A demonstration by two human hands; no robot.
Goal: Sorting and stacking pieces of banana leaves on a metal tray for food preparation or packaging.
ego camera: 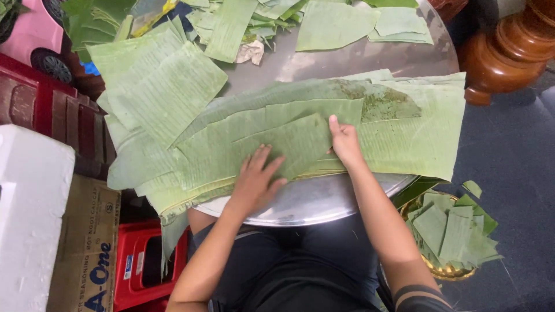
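A stack of long green banana leaf pieces lies across a round metal tray in front of me. My left hand rests flat on the near part of the top leaf, fingers spread. At the top leaf's right end, my right hand presses on its edge with the thumb pointing up. Neither hand grips anything. A larger leaf sticks out to the right under the stack.
More leaf pieces are piled at the left and at the far side of the tray. A basket of small cut leaves sits on the floor at right. A cardboard box, red crate and white foam box stand at left; wooden furniture is at far right.
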